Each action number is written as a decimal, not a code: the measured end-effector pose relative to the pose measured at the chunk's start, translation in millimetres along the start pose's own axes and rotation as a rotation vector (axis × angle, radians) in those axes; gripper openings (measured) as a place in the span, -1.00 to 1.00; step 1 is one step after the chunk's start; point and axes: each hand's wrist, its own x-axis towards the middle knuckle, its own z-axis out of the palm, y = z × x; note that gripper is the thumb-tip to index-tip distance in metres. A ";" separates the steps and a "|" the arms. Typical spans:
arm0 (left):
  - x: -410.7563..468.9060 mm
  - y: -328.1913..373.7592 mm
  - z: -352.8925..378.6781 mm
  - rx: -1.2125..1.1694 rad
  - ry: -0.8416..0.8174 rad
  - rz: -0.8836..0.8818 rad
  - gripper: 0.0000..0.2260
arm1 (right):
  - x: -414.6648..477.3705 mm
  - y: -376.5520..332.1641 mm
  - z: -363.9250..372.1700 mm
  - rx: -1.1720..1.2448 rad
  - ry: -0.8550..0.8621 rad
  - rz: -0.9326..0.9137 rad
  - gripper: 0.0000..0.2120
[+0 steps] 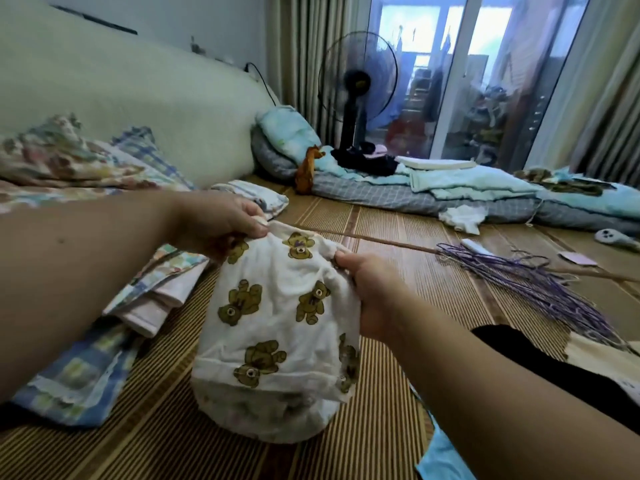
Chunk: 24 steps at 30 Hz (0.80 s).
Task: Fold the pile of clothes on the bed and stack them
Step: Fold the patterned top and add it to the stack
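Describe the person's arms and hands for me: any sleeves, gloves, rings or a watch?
Both arms are bare: the left forearm and right forearm show no sleeve anywhere in view. The left hand and right hand wear no gloves, and no ring, watch or bracelet shows on the visible fingers or wrists.

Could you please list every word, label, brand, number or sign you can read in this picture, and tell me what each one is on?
No text can be read in this view.
On the bear-print garment: only teddy-bear pictures, no words.
On the cream cloth at the right edge: small dark marks, too blurred to read.
On the pink card: nothing legible.
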 end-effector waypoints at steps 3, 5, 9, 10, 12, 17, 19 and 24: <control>35.0 -25.1 8.9 0.086 0.138 -0.074 -0.90 | 29.1 13.3 -2.6 -0.131 0.128 0.026 -0.76; 55.5 -44.4 18.7 0.196 0.251 -0.083 -0.97 | 44.5 25.5 -7.5 -0.306 0.161 0.041 -0.78; 79.0 -75.4 33.1 0.486 0.415 -0.114 -0.77 | 59.0 41.5 -11.3 -0.595 0.264 0.048 -0.52; 81.1 -79.3 35.0 0.517 0.426 -0.140 -0.71 | 59.3 42.6 -11.3 -0.643 0.278 0.044 -0.45; 83.9 -81.0 40.1 0.528 0.441 -0.179 -0.67 | 54.7 41.4 -15.2 -0.685 0.289 0.034 -0.43; 76.7 -58.0 73.7 0.540 0.545 0.020 -0.45 | 8.2 7.6 -54.9 -0.681 0.328 -0.099 -0.51; 67.4 -49.0 96.8 0.527 0.534 0.167 -0.45 | -27.0 -7.8 -89.5 -0.713 0.315 -0.168 -0.59; 37.7 -28.6 186.3 0.613 0.322 0.459 -0.50 | -142.3 -6.8 -203.2 -1.060 0.624 -0.190 -0.63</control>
